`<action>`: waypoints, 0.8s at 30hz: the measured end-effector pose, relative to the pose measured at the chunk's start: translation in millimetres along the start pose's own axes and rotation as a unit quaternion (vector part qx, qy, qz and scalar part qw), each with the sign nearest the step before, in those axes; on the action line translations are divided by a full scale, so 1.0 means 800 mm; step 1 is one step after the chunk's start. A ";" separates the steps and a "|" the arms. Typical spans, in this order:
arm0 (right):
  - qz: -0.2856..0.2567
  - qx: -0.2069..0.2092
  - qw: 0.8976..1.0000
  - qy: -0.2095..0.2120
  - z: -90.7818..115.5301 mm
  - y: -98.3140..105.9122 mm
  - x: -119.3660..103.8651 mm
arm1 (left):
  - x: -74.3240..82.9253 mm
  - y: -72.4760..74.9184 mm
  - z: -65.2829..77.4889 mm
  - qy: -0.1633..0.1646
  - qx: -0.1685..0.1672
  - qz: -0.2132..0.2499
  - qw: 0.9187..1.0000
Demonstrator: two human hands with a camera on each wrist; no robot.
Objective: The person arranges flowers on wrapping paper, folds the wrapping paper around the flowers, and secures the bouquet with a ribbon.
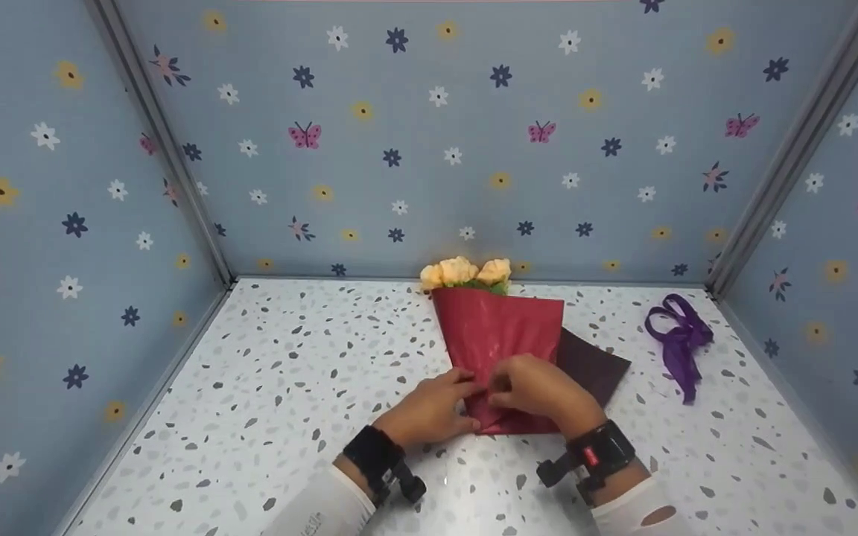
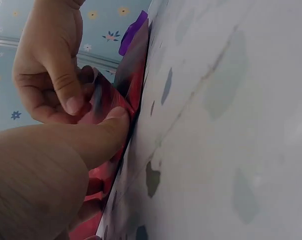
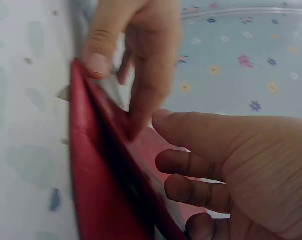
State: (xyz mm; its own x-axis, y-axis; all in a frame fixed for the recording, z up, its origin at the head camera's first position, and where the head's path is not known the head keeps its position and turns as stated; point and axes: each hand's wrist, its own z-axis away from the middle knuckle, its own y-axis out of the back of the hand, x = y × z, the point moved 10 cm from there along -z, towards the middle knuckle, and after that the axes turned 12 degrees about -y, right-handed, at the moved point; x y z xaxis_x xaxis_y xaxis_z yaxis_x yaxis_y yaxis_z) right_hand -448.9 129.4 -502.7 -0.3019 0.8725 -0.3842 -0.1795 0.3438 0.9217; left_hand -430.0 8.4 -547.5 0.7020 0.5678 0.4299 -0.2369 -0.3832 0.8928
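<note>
Head view: one red wrapping paper (image 1: 500,324) lies just below centre, at least three peach flowers (image 1: 459,270) atop, one dark flap (image 1: 594,366) and one purple ribbon (image 1: 681,344) rightward on the bench (image 1: 302,357). Left hand (image 1: 433,408) rests extended fingers there; right hand (image 1: 537,387) bends its own, pinching or not I can't tell. Right wrist alone looks into the dark fold (image 3: 113,160).

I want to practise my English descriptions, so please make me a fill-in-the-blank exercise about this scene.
1. The looped purple ribbon lies to the ____ of the glossy red wrapper.
2. The leaves beside the ruffled peach-coloured flowers are coloured ____.
3. The person's ____ hand is farther from the ribbon.
4. The pink winged insects printed on the wall are ____.

Missing words: right; green; left; butterflies.
</note>
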 end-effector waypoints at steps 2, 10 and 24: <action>0.018 -0.012 1.000 0.012 0.001 -0.012 -0.008 | -0.004 0.000 0.000 0.005 0.002 0.013 1.000; 0.033 -0.020 0.999 0.033 0.002 -0.028 -0.021 | -0.013 0.003 0.000 0.020 0.008 0.036 0.999; -0.023 -0.092 0.994 0.048 0.009 -0.048 -0.027 | -0.021 0.013 0.010 0.044 -0.021 0.001 0.999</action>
State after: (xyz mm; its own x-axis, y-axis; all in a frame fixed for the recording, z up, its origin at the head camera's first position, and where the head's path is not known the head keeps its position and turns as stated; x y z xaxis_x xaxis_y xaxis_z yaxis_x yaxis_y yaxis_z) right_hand -428.6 99.9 -529.2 -0.3752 0.8174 -0.4371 -0.3614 0.3053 0.8810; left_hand -438.8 -11.2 -546.7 0.6399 0.6293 0.4410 -0.2675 -0.3555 0.8956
